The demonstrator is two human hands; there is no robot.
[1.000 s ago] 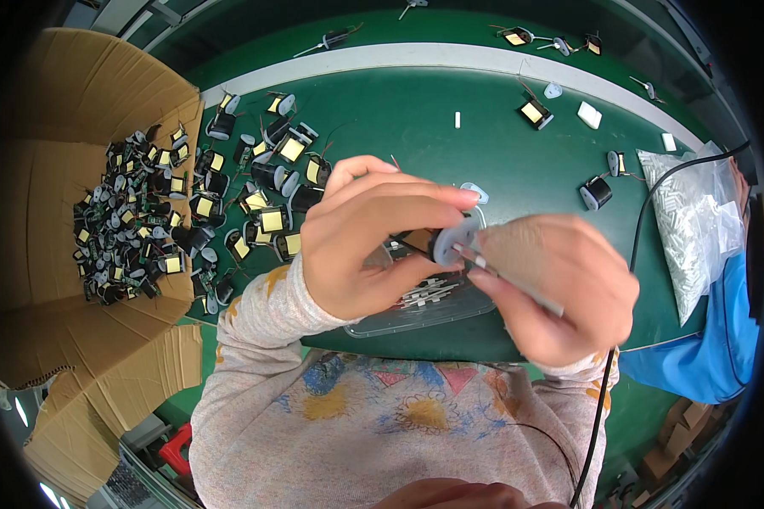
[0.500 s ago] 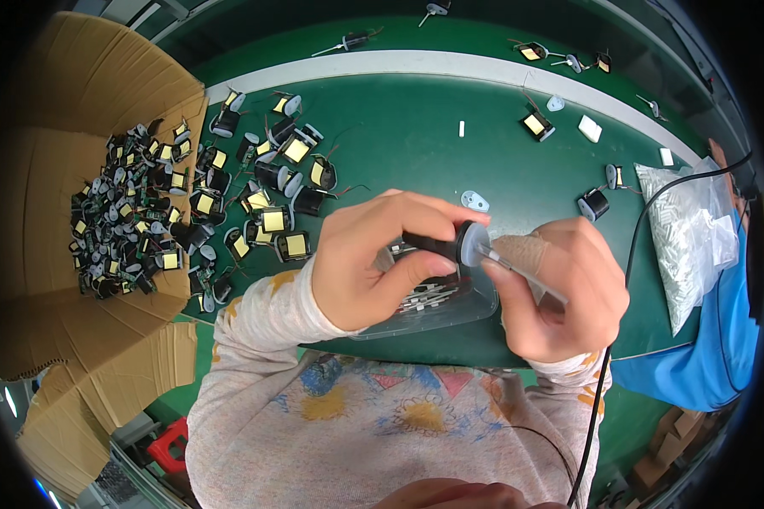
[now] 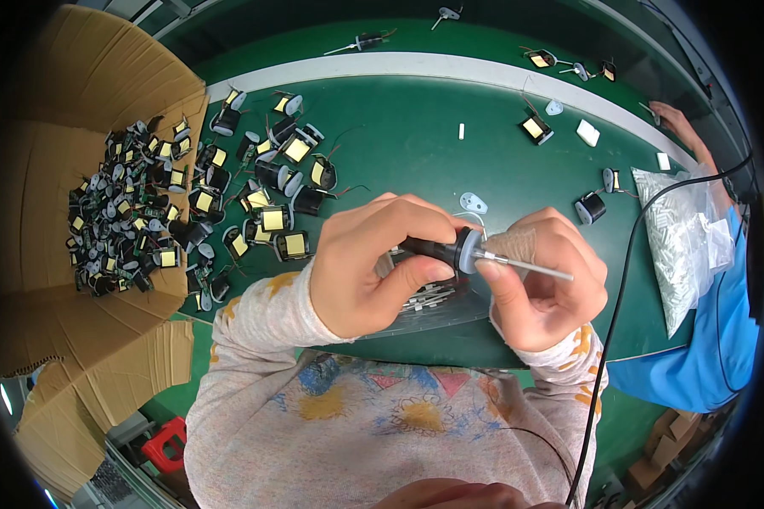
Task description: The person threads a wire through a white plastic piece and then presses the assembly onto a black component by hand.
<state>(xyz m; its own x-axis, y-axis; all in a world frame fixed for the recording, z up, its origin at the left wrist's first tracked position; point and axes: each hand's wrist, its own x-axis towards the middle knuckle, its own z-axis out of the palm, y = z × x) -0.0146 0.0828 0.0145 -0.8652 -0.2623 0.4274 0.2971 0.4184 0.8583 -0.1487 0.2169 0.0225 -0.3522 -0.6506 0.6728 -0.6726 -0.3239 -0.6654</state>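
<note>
My left hand [image 3: 373,263] is closed around a small black motor-like unit [image 3: 433,248] with a grey round end cap, held level above the bench. A thin pale shaft [image 3: 530,267] with a metal collar sticks out of the cap to the right. The thumb and bandaged forefinger of my right hand [image 3: 552,280] are closed at the collar. Below the hands stands a clear plastic tub [image 3: 463,316], partly covered, with several thin metal shafts [image 3: 429,297] inside. Just beyond my fingers lies a flat grey cap plate [image 3: 474,203].
At left a cardboard box [image 3: 42,187] holds many similar units, with more [image 3: 272,219] on the green bench beside it. A bag of white pieces [image 3: 675,246] and a black cable [image 3: 624,297] lie right. Another person's hand [image 3: 675,121] touches a shafted piece on the far green strip.
My right hand has shifted slightly left and its fingers have moved at the shaft, which now points more level. Another person's hand has come in at the far right.
</note>
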